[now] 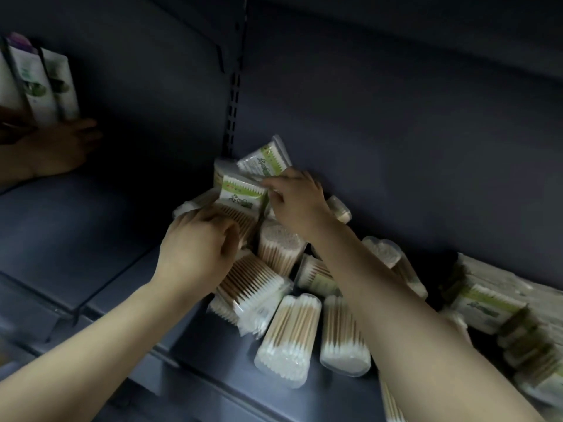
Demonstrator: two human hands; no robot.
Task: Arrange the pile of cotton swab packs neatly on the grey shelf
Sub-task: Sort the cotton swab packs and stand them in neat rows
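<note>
The right hand [294,197] pinches a green-labelled swab pack [264,161] atop the pile [283,269]; the left hand [196,249] curls around another labelled pack [242,205]. Pulling either could topple loose packs toward the grey shelf [100,239] front lip. Open room lies left; a tidy row [499,303] crowds the right.

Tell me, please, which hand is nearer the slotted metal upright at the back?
Right. The right hand is atop the pile just below the upright; the left hand sits lower, nearer the front.
</note>
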